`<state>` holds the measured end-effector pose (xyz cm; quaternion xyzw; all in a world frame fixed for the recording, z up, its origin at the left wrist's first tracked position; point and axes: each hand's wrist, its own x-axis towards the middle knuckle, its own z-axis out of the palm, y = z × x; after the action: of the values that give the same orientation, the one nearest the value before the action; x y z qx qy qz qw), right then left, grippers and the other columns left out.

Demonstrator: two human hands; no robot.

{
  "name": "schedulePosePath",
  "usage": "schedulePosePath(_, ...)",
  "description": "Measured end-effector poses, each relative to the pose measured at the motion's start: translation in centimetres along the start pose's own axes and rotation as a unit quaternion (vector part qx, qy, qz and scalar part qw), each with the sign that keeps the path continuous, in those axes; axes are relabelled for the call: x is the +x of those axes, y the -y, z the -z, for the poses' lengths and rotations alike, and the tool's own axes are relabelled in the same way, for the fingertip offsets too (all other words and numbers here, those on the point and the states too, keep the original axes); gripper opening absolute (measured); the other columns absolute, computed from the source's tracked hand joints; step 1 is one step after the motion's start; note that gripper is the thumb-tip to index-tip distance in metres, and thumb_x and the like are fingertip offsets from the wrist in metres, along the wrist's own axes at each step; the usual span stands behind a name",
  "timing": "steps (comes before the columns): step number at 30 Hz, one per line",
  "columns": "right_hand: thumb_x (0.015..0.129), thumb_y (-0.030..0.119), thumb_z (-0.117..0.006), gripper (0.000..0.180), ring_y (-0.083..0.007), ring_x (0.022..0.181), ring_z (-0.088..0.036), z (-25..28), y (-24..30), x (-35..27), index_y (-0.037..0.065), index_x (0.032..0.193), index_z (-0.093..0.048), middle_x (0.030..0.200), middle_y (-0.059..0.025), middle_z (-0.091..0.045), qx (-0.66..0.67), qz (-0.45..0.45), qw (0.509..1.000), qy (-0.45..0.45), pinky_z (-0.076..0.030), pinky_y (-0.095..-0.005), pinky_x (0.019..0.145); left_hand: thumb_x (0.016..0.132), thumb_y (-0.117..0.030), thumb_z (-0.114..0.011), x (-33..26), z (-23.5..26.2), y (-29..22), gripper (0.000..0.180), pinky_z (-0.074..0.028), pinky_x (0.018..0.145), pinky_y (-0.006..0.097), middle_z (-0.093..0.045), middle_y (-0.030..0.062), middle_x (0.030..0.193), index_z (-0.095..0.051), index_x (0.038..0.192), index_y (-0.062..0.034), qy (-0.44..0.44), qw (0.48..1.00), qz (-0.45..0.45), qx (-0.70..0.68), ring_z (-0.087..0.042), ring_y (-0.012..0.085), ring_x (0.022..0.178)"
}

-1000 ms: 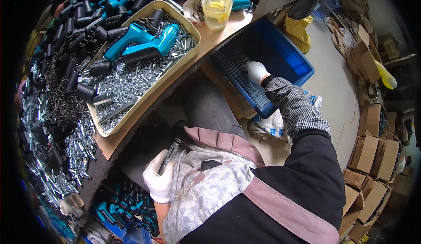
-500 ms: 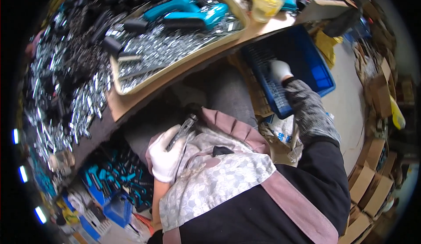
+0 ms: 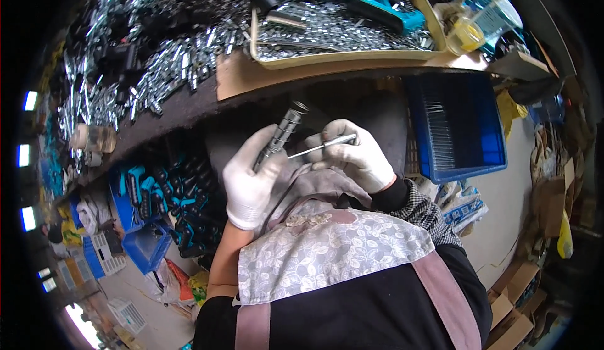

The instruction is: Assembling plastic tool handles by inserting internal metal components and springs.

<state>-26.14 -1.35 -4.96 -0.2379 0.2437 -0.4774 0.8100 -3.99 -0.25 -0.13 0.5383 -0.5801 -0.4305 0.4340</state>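
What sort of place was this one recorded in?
Likely a small assembly workshop: a cream rectangular tray filled with small silvery metal parts, a blue rectangular plastic bin holding thin silvery metal rods, and brown cardboard boxes at the lower right all suggest it.

The tray (image 3: 352, 59) rests on the bench (image 3: 179, 108), beyond the right hand (image 3: 353, 155), left of the cup (image 3: 467, 36).
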Motion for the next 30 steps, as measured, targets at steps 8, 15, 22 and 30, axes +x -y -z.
schedulePosePath(8, 0.086, -0.002, -0.070, 0.032, -0.0190, 0.096, -0.070, -3.5, 0.2, 0.7, -0.006, 0.117, -0.063, 0.105, -0.0141, -0.071, -0.293, 0.009, 0.956, -0.013, -0.057, -0.0295, 0.086, 0.090, -0.014, -0.073, -1.1, 3.6, 0.4, 0.041, -0.051, 0.068, 0.022, -0.069, 0.0064, 0.096, -0.063, 0.125, 0.0052, -0.061, 0.995, 0.075, 0.002, -0.061, 0.0087, 0.077)
schedulePosePath(15, 0.078, -0.002, -0.077, 0.027, -0.0135, 0.087, -0.068, -3.8, 0.7, 0.7, -0.003, 0.104, -0.070, 0.097, -0.0085, -0.072, -0.466, 0.052, 0.883, 0.034, -0.056, -0.0270, 0.080, 0.093, -0.015, -0.068, -0.4, 5.1, 0.3, 0.036, -0.038, 0.049, 0.017, -0.065, -0.0008, 0.083, -0.064, 0.126, 0.0017, 0.017, 0.985, 0.159, -0.070, -0.049, 0.0010, 0.061)
schedulePosePath(22, 0.082, 0.000, -0.073, 0.018, -0.0125, 0.073, -0.064, -2.6, -0.4, 1.2, -0.004, 0.097, -0.065, 0.083, -0.0069, -0.066, -0.295, -0.044, 0.955, 0.003, -0.055, -0.0277, 0.068, 0.093, -0.011, -0.068, -0.1, 5.1, 0.4, 0.036, -0.043, 0.056, 0.018, -0.068, 0.0009, 0.087, -0.064, 0.126, 0.0019, 0.053, 0.988, 0.140, -0.044, -0.053, 0.0032, 0.066)
schedulePosePath(30, 0.088, 0.008, -0.064, 0.008, -0.0018, 0.061, -0.045, 0.6, 4.8, 0.6, 0.002, 0.093, -0.064, 0.074, 0.0039, -0.056, -0.320, 0.076, 0.935, -0.131, -0.035, -0.0192, 0.053, 0.075, -0.010, -0.082, -1.2, 5.6, -0.2, 0.043, -0.054, 0.082, 0.029, -0.073, 0.0143, 0.101, -0.070, 0.113, 0.0051, 0.037, 0.987, -0.052, 0.150, -0.071, 0.0195, 0.090)
